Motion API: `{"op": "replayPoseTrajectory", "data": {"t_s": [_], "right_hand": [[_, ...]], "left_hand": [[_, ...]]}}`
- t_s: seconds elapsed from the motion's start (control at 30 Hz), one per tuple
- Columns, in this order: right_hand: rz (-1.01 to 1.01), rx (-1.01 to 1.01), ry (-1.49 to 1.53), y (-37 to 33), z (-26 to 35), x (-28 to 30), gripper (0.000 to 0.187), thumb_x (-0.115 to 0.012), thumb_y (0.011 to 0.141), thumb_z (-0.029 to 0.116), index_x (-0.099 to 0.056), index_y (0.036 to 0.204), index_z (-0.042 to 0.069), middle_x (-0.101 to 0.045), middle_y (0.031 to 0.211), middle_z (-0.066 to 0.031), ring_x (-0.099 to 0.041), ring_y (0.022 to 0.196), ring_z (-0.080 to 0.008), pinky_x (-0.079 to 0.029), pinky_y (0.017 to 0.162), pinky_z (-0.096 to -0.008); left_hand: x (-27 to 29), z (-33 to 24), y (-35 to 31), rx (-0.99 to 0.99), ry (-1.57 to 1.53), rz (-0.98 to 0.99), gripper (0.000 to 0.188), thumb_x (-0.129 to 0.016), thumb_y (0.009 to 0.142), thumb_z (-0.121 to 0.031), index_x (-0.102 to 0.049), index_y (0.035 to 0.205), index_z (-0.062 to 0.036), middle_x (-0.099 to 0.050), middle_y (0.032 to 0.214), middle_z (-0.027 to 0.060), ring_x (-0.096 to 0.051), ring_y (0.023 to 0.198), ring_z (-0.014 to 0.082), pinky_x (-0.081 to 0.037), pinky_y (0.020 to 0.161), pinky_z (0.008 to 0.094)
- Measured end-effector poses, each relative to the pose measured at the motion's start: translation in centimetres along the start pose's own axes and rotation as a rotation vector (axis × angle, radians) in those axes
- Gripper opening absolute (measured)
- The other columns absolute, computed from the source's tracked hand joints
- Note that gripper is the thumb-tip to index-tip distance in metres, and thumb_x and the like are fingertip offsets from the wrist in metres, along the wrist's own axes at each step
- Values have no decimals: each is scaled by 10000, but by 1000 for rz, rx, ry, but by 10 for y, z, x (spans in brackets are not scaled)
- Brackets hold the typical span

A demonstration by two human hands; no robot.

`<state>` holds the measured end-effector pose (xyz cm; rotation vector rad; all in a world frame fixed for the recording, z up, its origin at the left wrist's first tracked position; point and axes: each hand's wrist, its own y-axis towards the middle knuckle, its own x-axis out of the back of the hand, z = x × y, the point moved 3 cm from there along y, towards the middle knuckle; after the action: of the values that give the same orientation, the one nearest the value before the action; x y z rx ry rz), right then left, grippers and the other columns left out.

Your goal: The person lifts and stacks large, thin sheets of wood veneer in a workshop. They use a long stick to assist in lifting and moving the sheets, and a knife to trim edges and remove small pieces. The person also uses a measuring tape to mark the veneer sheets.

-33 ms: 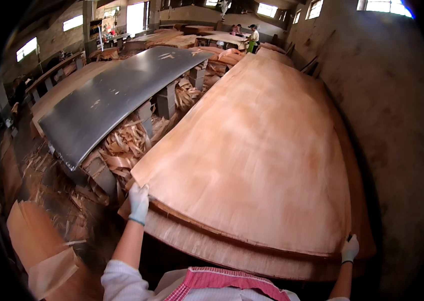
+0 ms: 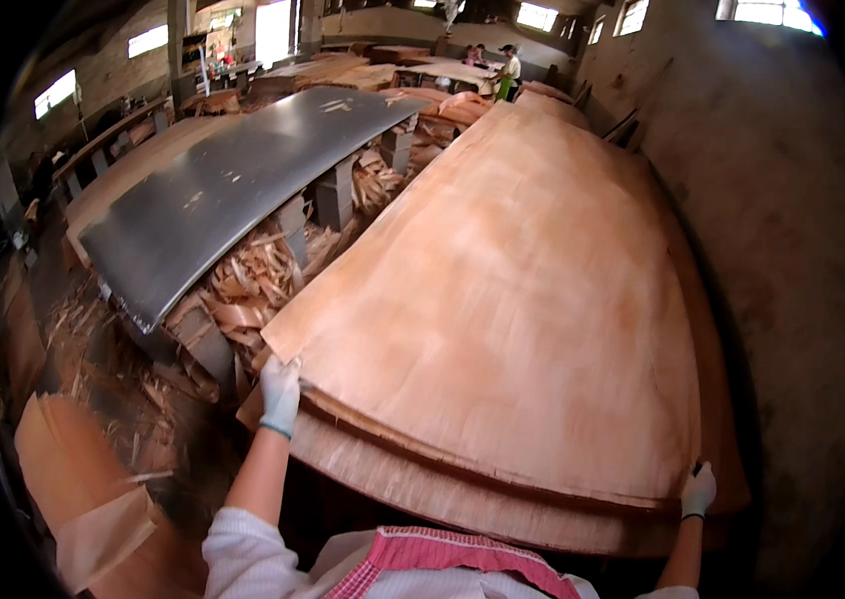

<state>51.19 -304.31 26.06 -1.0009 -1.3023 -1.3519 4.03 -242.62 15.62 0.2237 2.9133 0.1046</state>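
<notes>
Left hand (image 2: 280,393) and right hand (image 2: 699,492), wide apart, grip near corners of the veneer sheet (image 2: 512,299); its position scarcely changes, suggesting steady holding.

Two gloved hands (image 2: 281,395) (image 2: 699,491) hold the near corners of a broad wood sheet (image 2: 512,290).

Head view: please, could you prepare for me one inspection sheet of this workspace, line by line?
Surface: lower wood layer, projecting at the near edge
Work pieces: large wood sheet, lying on top
Clutter: wood scraps under and beside the black panel
Hold: gloved left hand grips near-left corner; gloved right hand at near-right corner, grip unclear
Cables: nothing seen
Surroundings: wall at right, person in the background
</notes>
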Motion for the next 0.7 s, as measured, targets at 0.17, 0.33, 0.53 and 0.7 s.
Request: {"op": "replayPoseTrajectory", "data": {"t_s": [0.17,0.33,0.53,0.7], "right_hand": [[-35,138,4,8,-5,-29,245,-559,899,168,-558,1084,9,-642,1035,-209,-607,960,-383,-481,798,-446],[1,204,-19,14,-29,-56,329,-554,895,247,-557,1142,30,-640,1070,-190,-606,981,-373,-477,817,-447],[261,82,-234,10,-4,-43,378,-559,891,333,-587,1119,33,-640,1114,-167,-605,1020,-344,-477,835,-434],[222,108,-88,31,17,-57,403,-507,916,313,-578,1198,34,-620,1163,-187,-580,1072,-361,-463,899,-429]], "left_hand": [[31,30,6,366,-137,-21,159,-598,892,-159,-577,960,-17,-616,761,86,-607,567,167,-534,482,279],[36,23,-3,432,79,-12,220,-626,882,-198,-598,885,20,-634,708,110,-608,513,168,-478,431,251],[45,25,-6,424,85,-227,176,-581,889,-172,-577,863,3,-608,663,90,-582,477,151,-440,405,253],[52,15,6,161,174,0,222,-581,896,-207,-627,787,-20,-622,704,62,-568,545,127,-452,490,242]]}}
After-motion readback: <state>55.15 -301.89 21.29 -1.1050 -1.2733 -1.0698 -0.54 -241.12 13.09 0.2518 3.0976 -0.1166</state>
